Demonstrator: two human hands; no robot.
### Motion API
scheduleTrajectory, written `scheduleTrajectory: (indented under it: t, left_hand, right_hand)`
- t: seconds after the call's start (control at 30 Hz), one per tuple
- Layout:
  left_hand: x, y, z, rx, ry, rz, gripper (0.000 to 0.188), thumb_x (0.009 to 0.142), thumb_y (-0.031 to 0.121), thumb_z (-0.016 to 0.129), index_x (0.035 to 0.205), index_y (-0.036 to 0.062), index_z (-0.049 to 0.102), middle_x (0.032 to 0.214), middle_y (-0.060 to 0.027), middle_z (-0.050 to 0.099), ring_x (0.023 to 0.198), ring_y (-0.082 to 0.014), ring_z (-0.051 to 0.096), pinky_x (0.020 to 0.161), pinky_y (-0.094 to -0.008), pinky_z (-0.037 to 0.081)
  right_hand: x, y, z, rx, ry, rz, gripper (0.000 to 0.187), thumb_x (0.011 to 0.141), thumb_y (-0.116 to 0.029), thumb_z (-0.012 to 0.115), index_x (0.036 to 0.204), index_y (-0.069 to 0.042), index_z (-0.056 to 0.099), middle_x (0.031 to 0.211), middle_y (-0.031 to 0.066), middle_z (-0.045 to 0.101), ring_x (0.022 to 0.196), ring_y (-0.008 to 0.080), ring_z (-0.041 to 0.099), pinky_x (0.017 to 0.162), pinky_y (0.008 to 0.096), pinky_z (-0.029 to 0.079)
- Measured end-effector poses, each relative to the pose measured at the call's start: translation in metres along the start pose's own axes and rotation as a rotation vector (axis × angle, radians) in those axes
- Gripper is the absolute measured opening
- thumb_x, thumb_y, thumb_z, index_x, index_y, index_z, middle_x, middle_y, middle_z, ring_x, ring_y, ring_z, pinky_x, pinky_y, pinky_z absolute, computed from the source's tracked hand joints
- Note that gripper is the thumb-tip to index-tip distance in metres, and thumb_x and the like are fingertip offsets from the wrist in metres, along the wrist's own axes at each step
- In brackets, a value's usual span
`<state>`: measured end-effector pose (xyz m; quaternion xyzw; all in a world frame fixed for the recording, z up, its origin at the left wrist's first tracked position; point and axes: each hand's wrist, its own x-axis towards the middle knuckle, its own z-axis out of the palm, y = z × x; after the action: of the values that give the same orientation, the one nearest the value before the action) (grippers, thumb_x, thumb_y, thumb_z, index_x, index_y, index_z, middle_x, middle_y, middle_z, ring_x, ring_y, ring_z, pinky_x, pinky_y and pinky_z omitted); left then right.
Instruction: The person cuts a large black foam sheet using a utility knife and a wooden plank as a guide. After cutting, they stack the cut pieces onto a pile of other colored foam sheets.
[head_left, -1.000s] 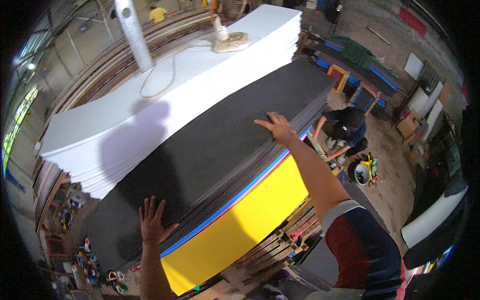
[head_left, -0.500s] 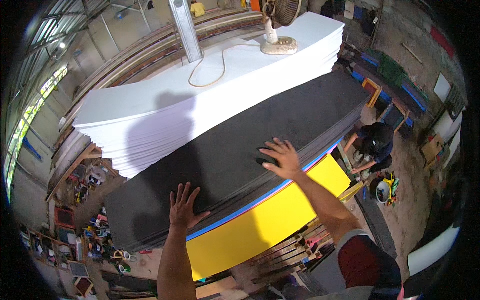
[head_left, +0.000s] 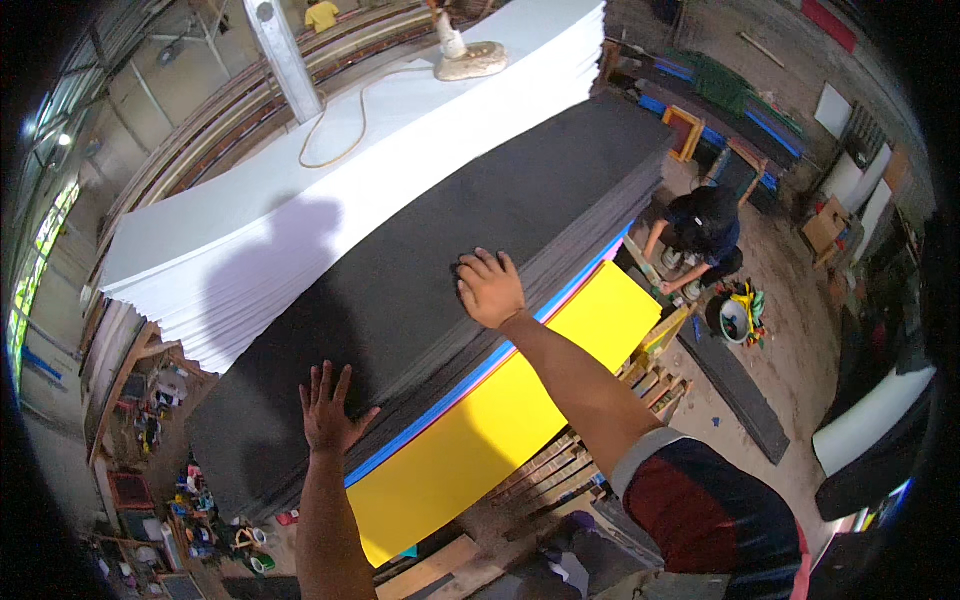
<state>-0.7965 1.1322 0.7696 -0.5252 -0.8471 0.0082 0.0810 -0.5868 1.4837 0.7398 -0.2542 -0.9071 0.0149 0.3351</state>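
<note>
A tall stack of black foam-like sheets (head_left: 560, 170) lies before me. My left hand (head_left: 332, 415) rests on its near left part, fingers spread and thumb out. Farther right, my right hand (head_left: 490, 290) lies palm down on the same top sheet, its fingers closer together and slightly bent. Neither hand grips anything. Under the black sheets, along the near side, shows the edge of a blue sheet (head_left: 425, 418), with a thin red one below it. A yellow sheet (head_left: 460, 435) juts out toward me beneath these.
Behind stands a stack of white sheets (head_left: 440, 140), bearing a fan base (head_left: 470, 62) and a cord (head_left: 362, 130). A metal post (head_left: 283, 60) rises there. At right a person (head_left: 705, 220) crouches near a bucket (head_left: 735, 320). A wooden pallet (head_left: 545, 480) lies below the yellow sheet.
My view has swung to the right, so the stacks sit farther left. The right hand's spread fingers have drawn together and bent. My left hand stays spread on the black sheets.
</note>
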Motion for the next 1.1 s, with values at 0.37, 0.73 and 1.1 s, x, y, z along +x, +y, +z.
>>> scheduleTrajectory:
  t: [0.37,0.73,1.1]
  left_hand:
    - [-0.008,0.046,-0.024,0.293,-0.047,-0.215,0.102,0.089,0.074,0.063,0.168,0.0229,0.023,0.175,-0.0181,0.015,0.162,-0.0392,0.008,0.127,-0.0651,0.014]
    - [-0.308,0.346,0.096,-0.147,-0.366,0.195,0.103,0.086,0.052,0.075,0.167,0.0133,0.026,0.173,-0.0297,0.006,0.158,-0.0529,0.013,0.124,-0.0664,0.023]
    - [-0.544,0.614,0.184,-0.347,-0.861,0.781,0.081,0.095,0.050,0.070,0.159,0.0103,0.040,0.169,-0.0247,0.026,0.158,-0.0428,0.021,0.127,-0.0562,0.024]
  right_hand:
    - [-0.234,-0.077,-0.106,0.102,-0.309,0.252,0.059,0.101,-0.033,0.061,0.153,-0.011,0.046,0.159,0.0262,0.042,0.150,0.0422,0.038,0.121,0.0571,0.034]
    - [-0.638,-0.073,-0.245,-0.006,-0.550,0.759,0.055,0.097,-0.023,0.066,0.148,-0.011,0.050,0.155,0.0231,0.047,0.148,0.0399,0.042,0.121,0.0527,0.036]
    - [-0.988,-0.074,-0.352,-0.096,-0.688,1.302,0.060,0.094,-0.026,0.067,0.147,-0.006,0.050,0.160,0.0232,0.042,0.152,0.0409,0.036,0.123,0.0510,0.034]
